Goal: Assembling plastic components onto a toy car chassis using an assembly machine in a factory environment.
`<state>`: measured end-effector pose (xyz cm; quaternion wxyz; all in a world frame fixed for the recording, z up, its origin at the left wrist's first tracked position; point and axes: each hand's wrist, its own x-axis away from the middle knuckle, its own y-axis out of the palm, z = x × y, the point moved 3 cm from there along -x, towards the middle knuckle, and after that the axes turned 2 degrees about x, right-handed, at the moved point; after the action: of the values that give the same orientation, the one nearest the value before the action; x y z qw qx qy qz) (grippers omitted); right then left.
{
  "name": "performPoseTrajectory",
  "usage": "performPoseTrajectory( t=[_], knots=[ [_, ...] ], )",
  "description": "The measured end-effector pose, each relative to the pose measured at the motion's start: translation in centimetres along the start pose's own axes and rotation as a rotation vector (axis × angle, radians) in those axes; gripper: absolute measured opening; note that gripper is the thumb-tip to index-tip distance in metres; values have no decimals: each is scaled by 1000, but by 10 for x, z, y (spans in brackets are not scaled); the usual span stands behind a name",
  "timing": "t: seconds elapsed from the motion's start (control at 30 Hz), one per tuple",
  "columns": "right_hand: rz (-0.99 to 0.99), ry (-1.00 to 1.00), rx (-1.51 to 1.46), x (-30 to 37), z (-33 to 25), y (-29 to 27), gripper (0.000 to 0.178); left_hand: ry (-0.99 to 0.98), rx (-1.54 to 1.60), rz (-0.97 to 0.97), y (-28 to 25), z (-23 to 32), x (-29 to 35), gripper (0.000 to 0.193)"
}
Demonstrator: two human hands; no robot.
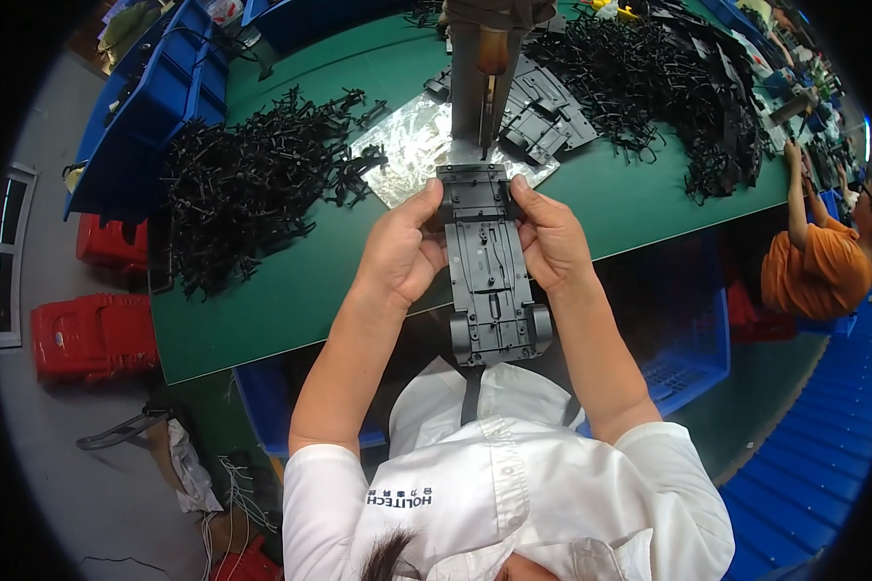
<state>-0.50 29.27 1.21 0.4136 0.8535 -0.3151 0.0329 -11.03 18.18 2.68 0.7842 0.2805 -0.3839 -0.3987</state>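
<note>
Between my two hands is a black plastic toy car chassis [486, 261], long and flat, with wheel-like rounded parts at its near corners. My left hand [404, 242] grips its far left edge, thumb on top. On the far right edge my right hand [551, 232] holds it the same way. The chassis's far end lies under the tip of an upright screwdriver-like tool [487, 121] on a machine column; whether the tip touches it I cannot tell. A shiny silver sheet [397, 145] lies beneath, and another black chassis [543, 121] rests behind to the right.
Heaps of small black plastic parts [247, 189] cover the left of the green table [208, 339]; more parts [630, 82] pile up at the right. Blue bins [150, 107] stand at the left edge. Red stools [97, 336] are beyond. Another person in orange [819, 266] works at right.
</note>
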Motion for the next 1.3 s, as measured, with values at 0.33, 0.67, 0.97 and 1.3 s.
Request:
performPoseTrajectory(
  t=[0.33,0.67,0.97,1.3],
  knots=[
    [-30,36,-13,-6,6,12,27,24,4,10,-4,9,6,32],
    [-81,36,-60,-12,5,9,29,37,4,41,1,13,5,32],
    [-92,29,-64,-11,2,9,31,34,-9,68,2,13,2,33],
    [-99,24,-92,-12,-1,9,27,14,19,38,3,13,-2,34]
  ],
)
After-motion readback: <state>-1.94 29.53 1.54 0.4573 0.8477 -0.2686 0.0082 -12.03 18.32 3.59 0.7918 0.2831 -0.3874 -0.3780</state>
